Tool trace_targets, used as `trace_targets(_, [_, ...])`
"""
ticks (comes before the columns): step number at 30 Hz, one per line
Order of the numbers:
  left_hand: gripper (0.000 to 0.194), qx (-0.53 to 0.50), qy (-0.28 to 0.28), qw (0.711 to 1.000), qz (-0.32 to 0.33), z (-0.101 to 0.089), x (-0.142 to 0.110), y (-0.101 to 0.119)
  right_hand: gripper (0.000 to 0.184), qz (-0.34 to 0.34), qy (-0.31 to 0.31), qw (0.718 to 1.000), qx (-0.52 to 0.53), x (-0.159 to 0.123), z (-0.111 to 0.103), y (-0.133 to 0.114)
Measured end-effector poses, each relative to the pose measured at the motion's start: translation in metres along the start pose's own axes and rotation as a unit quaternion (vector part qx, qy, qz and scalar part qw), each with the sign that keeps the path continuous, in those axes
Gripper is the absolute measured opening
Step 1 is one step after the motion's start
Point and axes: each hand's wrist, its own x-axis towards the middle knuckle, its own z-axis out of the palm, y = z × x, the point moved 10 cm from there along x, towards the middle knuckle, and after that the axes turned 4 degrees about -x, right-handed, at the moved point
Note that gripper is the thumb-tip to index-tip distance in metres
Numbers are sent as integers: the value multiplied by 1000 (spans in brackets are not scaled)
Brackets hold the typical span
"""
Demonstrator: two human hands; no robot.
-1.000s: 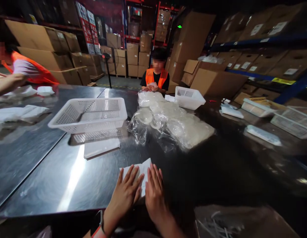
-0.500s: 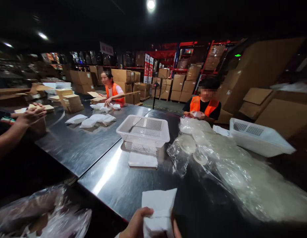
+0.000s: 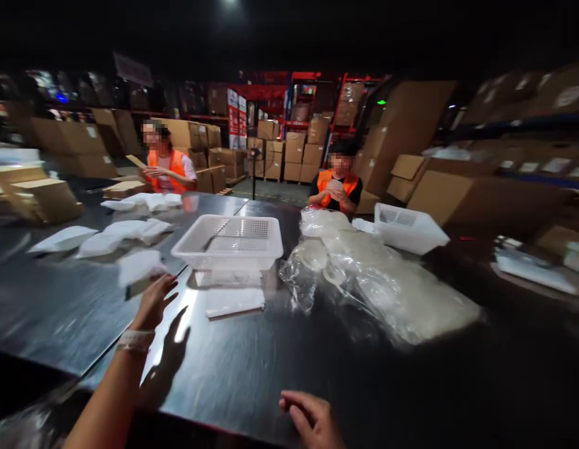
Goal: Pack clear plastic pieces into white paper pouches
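My left hand (image 3: 153, 302) reaches out over the steel table (image 3: 252, 368), fingers stretched apart. A blurred white packet (image 3: 137, 268) hangs just off its fingertips, to the left of the white perforated basket (image 3: 228, 240). The right hand (image 3: 312, 418) rests palm down at the near table edge, fingers loose and holding nothing. A flat white packet (image 3: 234, 301) lies in front of the basket. To the right of the basket sits a heap of clear plastic bags with round pieces (image 3: 364, 274).
Two people in orange vests (image 3: 167, 165) (image 3: 338, 184) work at the far side. More white packets (image 3: 116, 231) lie on the left. A second white basket (image 3: 408, 227) stands at the right. Cardboard boxes (image 3: 41, 193) and shelving surround the table.
The view swung left and up, then back. Both hands pressed a white packet near the edge; now the left hand has carried it out toward the basket and the right hand stays behind.
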Motion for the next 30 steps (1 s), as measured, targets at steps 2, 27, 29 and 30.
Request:
trace_targets(2, [28, 117, -121, 985, 49, 45, -7, -16, 46, -36, 10, 997, -61, 27, -22, -2])
trace_targets(27, [35, 408, -232, 803, 368, 144, -53, -58, 45, -36, 118, 828, -546, 320, -124, 25])
trace_targets(29, [36, 409, -262, 788, 378, 153, -65, -57, 43, -53, 122, 831, -540, 323, -120, 27])
trace_targets(30, [38, 410, -276, 781, 382, 157, -70, -57, 44, -61, 126, 833, -535, 323, -119, 30])
